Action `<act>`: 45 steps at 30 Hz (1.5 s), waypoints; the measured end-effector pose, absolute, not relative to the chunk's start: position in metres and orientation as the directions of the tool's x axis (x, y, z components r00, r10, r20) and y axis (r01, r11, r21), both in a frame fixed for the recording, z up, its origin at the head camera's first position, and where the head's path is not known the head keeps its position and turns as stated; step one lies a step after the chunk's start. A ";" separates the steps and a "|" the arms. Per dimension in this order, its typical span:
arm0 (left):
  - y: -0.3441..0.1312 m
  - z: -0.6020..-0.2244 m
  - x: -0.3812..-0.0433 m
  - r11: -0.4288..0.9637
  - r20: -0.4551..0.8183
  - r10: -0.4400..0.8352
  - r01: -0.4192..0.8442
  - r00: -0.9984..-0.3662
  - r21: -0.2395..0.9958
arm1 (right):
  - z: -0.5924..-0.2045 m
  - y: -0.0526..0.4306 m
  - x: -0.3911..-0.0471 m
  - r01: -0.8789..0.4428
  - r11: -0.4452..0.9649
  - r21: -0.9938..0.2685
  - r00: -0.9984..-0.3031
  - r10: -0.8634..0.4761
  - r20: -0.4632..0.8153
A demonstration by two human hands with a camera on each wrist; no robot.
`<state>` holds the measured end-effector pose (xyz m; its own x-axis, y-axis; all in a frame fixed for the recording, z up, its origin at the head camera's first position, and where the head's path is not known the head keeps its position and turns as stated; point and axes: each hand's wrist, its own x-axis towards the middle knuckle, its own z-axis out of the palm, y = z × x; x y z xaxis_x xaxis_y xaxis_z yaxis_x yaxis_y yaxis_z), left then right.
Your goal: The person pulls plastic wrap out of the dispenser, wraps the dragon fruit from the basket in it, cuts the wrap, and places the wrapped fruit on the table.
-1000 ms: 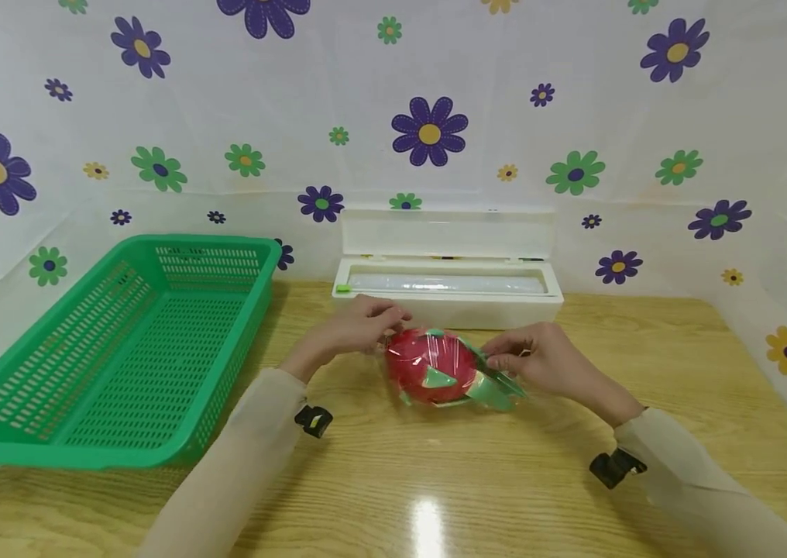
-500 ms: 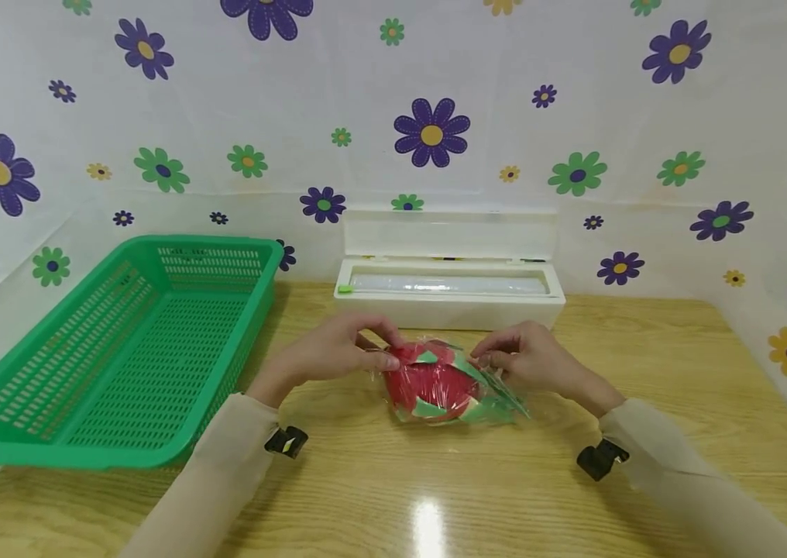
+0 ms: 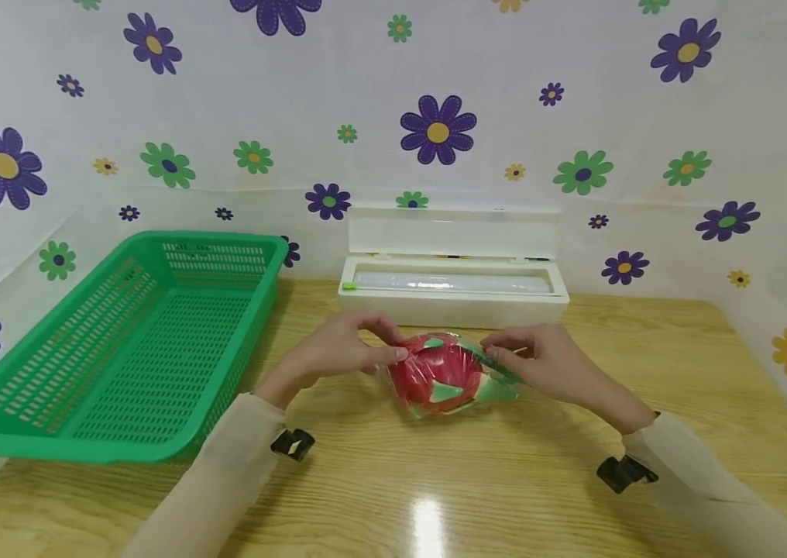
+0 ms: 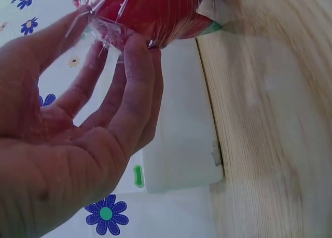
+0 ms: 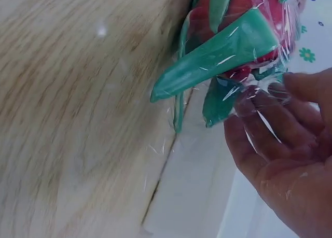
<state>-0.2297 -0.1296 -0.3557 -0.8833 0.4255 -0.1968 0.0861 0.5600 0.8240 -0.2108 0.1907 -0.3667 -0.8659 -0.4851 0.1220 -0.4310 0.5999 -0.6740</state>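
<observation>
A red dragon fruit (image 3: pixel 428 380) with green scales is wrapped in clear cling film, close over the table in front of the white box. My left hand (image 3: pixel 345 349) pinches its left end, the thumb on the near side and the fingers behind; in the left wrist view the film (image 4: pixel 106 28) bunches at the fingertips. At the leafy right end, my right hand (image 3: pixel 540 360) pinches gathered film between thumb and fingers. Long green leaves (image 5: pixel 218 56) stick out under the film in the right wrist view, beside the right hand (image 5: pixel 290 150).
Behind the fruit stands a white cling film box (image 3: pixel 449 311), its lid (image 3: pixel 452 234) raised and the film roll (image 3: pixel 449 282) inside. A green slotted basket (image 3: pixel 94 451) sits at the left. A flower-patterned cloth (image 3: pixel 491 93) hangs behind the wooden table (image 3: pixel 505 496).
My left hand has come nearer, and its thumb has settled on the fruit's left end. The fruit dipped toward me, turned, then went slightly back. The right hand keeps pinching the right end.
</observation>
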 end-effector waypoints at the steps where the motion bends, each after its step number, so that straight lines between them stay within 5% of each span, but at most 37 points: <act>1: -0.128 -0.355 -0.230 0.560 -0.201 0.418 0.077 -0.886 0.825 | -0.367 0.193 -0.207 -0.446 0.607 -0.658 -0.857 -0.501 0.119; 8: -0.121 -0.350 -0.227 0.533 -0.243 0.356 -0.017 -0.902 0.846 | -0.371 0.202 -0.187 -0.626 0.642 -0.443 -0.747 -0.656 0.106; 15: -0.122 -0.354 -0.230 0.497 -0.249 0.326 -0.059 -0.912 0.866 | -0.382 0.214 -0.186 -0.734 0.652 -0.192 -0.679 -0.697 0.228; 26: -0.138 -0.348 -0.231 0.359 -0.213 0.462 -0.038 -0.861 0.933 | -0.390 0.218 -0.200 -0.728 0.538 -0.425 -0.674 -0.676 0.298; 33: -0.144 -0.345 -0.229 0.375 -0.225 0.552 -0.002 -0.803 0.927 | -0.387 0.225 -0.211 -0.562 0.544 -0.623 -0.766 -0.627 0.143; 45: -0.123 -0.358 -0.230 0.563 -0.106 0.365 0.129 -0.925 0.816 | -0.384 0.217 -0.214 -0.385 0.665 -0.640 -0.880 -0.473 0.039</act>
